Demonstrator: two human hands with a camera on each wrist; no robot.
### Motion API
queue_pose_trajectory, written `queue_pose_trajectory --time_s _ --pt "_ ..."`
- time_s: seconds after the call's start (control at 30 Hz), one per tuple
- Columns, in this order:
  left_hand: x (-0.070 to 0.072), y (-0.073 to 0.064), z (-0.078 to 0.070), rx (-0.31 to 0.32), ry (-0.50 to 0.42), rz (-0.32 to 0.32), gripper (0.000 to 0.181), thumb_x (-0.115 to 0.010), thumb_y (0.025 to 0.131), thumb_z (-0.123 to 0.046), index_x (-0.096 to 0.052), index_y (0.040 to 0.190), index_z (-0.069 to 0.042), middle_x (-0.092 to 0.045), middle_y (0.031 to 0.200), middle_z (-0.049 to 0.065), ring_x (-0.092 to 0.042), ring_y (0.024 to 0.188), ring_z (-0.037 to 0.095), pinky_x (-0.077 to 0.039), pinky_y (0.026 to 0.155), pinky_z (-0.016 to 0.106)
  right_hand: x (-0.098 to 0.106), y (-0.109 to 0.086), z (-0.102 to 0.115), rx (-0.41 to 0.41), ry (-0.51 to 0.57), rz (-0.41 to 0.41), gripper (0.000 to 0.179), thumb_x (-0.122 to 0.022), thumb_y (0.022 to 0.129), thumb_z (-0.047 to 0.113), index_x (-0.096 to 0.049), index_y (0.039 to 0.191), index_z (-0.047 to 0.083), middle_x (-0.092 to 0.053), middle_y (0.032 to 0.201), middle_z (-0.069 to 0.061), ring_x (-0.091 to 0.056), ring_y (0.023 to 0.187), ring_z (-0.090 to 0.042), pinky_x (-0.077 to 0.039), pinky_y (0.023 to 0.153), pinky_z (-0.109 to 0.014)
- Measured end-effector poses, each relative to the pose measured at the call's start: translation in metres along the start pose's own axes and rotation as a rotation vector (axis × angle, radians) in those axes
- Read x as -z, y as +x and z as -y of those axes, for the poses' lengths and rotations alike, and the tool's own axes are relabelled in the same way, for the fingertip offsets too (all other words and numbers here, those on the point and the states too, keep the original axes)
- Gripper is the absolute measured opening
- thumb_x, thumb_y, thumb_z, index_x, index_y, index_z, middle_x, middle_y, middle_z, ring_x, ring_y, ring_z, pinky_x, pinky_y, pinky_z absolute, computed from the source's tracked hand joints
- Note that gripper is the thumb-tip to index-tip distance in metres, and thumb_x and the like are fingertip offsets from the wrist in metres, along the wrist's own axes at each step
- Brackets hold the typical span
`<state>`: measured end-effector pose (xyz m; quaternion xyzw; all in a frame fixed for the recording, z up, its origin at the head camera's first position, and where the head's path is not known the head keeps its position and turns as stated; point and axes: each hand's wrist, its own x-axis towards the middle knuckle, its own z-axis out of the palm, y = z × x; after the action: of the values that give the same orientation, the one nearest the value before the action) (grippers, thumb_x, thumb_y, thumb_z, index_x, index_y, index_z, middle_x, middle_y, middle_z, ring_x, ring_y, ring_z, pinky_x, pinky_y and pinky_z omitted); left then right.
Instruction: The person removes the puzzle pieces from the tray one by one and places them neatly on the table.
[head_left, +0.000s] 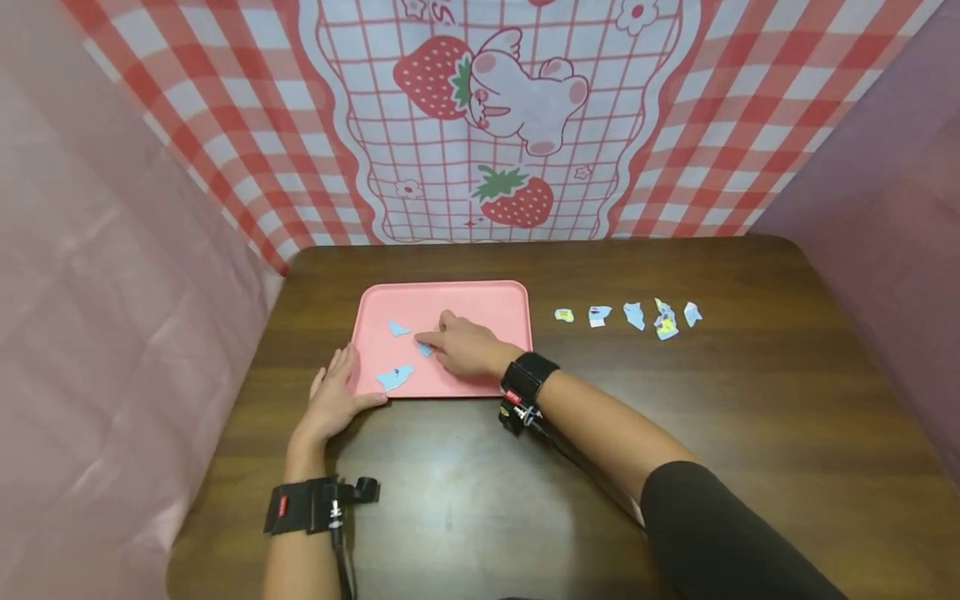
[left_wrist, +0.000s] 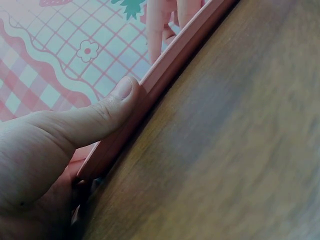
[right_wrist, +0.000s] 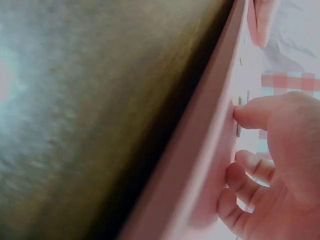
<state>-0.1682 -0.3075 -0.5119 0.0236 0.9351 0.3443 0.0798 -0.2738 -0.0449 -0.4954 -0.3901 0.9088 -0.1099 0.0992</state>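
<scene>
My left hand (head_left: 335, 404) rests at the near left corner of a pink tray (head_left: 480, 296), fingers spread along its left side. Its thumb lies over the front rim, as the left wrist view shows. Over the tray, my right hand (head_left: 468, 346) presses an extended finger onto a small flat light-blue piece (head_left: 425, 349), partly hidden by that hand. In the right wrist view, several other fingers (right_wrist: 235, 207) are bent. Another jagged light-blue piece (head_left: 398, 329) lies farther back, and a larger one (head_left: 395, 377) with a small dark mark sits near the front rim.
Right of the tray on the brown table (head_left: 465, 483), several jagged pieces lie in a row, from a small yellow one (head_left: 564, 315) to a pale blue one (head_left: 692, 314). A multicoloured piece (head_left: 665, 321) is among them. A checked strawberry cloth (head_left: 487, 125) hangs behind.
</scene>
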Motion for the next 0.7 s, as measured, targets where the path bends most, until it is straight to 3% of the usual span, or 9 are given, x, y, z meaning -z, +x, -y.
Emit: queue_pose_trajectory --time_s 0.17,0.37,0.53,0.7 --pt "0.003 -0.0011 0.0013 0.0 0.006 -0.009 0.116 -0.079 0.083 -0.049 -0.009 0.159 0.005 -0.007 0.165 0.025 0.0 0.153 0.039 0.003 0.119 0.059 0.0029 0.0069 0.0033 0.024 -0.049 0.036 0.043 -0.052 0.105 0.028 -0.054 0.148 0.031 -0.046 0.113 -0.006 -0.051 0.088 -0.018 -0.048 0.072 -0.031" --pt "0.0036 -0.0015 0.0015 0.001 0.012 -0.003 0.117 -0.079 0.083 -0.049 -0.008 0.158 0.005 -0.007 0.165 0.026 0.0 0.153 0.04 0.002 0.118 0.06 0.0064 0.0082 0.0041 0.002 0.022 0.018 0.03 -0.06 0.1 0.024 -0.065 0.129 0.019 -0.047 0.107 -0.006 -0.054 0.086 -0.017 -0.049 0.073 -0.031" --pt "0.0012 -0.0007 0.0011 -0.008 0.005 -0.006 0.117 -0.08 0.083 -0.049 -0.009 0.158 0.006 -0.008 0.165 0.026 -0.001 0.153 0.04 0.002 0.118 0.06 0.0064 0.004 0.0028 -0.075 0.08 0.001 0.024 -0.069 0.094 0.027 -0.061 0.112 0.013 -0.049 0.101 -0.003 -0.054 0.084 -0.016 -0.047 0.074 -0.03" --pt "0.0 0.0003 0.0013 -0.016 0.011 -0.012 0.116 -0.08 0.083 -0.048 -0.009 0.158 0.006 -0.007 0.165 0.026 -0.001 0.153 0.04 0.002 0.118 0.06 0.0048 0.0004 0.0003 -0.068 0.124 -0.042 0.022 -0.071 0.093 0.024 -0.06 0.107 0.013 -0.057 0.093 0.0 -0.054 0.085 -0.015 -0.045 0.077 -0.029"
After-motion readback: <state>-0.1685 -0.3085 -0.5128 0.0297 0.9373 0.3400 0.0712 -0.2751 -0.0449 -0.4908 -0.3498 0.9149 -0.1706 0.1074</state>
